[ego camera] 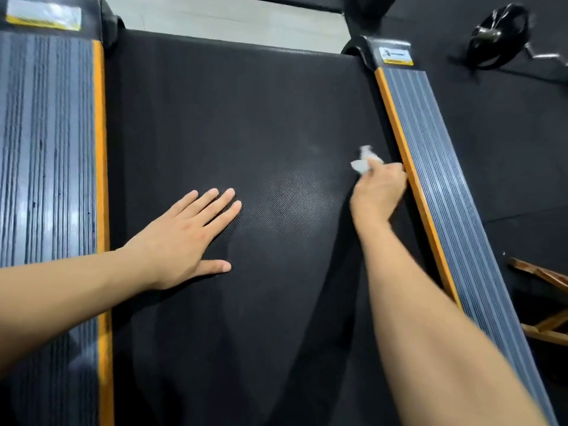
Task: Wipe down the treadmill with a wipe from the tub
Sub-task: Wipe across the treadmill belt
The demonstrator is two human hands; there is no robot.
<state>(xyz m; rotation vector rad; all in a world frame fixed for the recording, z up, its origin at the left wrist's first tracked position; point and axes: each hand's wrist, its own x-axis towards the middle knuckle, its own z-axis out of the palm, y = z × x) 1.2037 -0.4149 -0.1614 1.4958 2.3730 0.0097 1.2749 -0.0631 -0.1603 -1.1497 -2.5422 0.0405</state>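
The floor is covered in dark, matte rubber matting (pixel 507 142). A pale strip of wall or flooring (pixel 233 23) shows at the top edge. A glossy black looped object (pixel 498 38), blurred, lies on the matting at upper right. Brown wooden slats (pixel 547 302) project at the right edge.

Single head-worn view, looking forward and steeply down, close above the treadmill belt (pixel 246 124). Belt filling the middle, its grey side rails (pixel 430 167) at both edges, black floor (pixel 507 133) beyond the right rail.
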